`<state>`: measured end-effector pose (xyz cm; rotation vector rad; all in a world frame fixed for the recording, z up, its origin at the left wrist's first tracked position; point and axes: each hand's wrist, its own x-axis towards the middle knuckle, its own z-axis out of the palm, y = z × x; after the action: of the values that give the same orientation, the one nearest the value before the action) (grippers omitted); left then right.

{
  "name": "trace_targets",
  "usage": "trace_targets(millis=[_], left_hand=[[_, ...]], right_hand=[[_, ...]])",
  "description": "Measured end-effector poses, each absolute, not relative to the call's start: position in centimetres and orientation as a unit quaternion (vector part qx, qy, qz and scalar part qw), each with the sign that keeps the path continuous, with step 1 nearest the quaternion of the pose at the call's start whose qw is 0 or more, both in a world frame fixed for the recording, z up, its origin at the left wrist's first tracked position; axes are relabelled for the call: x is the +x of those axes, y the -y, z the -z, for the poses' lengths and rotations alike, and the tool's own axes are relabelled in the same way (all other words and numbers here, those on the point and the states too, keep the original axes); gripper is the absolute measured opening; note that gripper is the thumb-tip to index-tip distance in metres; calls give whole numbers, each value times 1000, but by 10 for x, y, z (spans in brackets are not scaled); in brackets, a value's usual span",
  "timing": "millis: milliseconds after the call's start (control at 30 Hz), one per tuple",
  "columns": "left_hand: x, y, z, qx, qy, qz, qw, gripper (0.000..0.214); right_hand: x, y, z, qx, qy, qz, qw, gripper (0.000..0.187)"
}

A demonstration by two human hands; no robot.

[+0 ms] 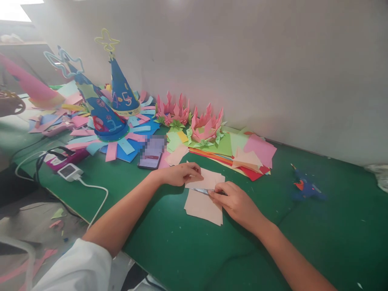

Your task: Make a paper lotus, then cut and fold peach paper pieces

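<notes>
Two pale pink stacks of paper sheets lie one above the other on the green table, with a narrow gap between them. My left hand holds the upper paper stack at its left part, fingers bent and pressed onto it. In my right hand is a cutting tool with a silver blade; the fingers cover most of its handle, so I cannot tell whether it is a knife or scissors. The blade points left and lies along the upper stack's near edge. Below it rests the lower paper stack, its sheets slightly fanned.
Blue cone hats stand on the left, beside a phone, a charger and its white cable. Pink paper crowns sit behind coloured sheets. A blurred blue object lies right. Another person's hand shows far left.
</notes>
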<state>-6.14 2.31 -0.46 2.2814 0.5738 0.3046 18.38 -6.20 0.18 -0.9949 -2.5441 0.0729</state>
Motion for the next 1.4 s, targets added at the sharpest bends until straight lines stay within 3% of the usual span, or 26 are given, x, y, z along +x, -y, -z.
trace_targets(millis=[400, 600, 733, 1033, 1133, 1267, 1400], left_hand=[[-61, -22, 5, 888, -226, -133, 377, 43], [-58, -19, 5, 872, -264, -147, 386, 27], [-57, -16, 6, 881, -280, -140, 355, 45], [-55, -14, 9, 896, -276, -134, 320, 57], [-54, -12, 9, 900, -278, -153, 300, 57], [-50, -11, 10, 907, -258, -210, 259, 26], [-42, -10, 13, 907, -250, -267, 210, 26]], right_hand=[[190, 61, 2, -331, 921, -60, 198, 28], [215, 54, 8, -357, 891, -26, 281, 32], [222, 47, 17, -445, 842, 59, 298, 32], [211, 47, 16, -499, 826, 118, 234, 26], [202, 53, 16, -477, 836, 54, 266, 32], [192, 60, 18, -457, 835, -88, 296, 41], [185, 66, 17, -450, 801, -249, 306, 31]])
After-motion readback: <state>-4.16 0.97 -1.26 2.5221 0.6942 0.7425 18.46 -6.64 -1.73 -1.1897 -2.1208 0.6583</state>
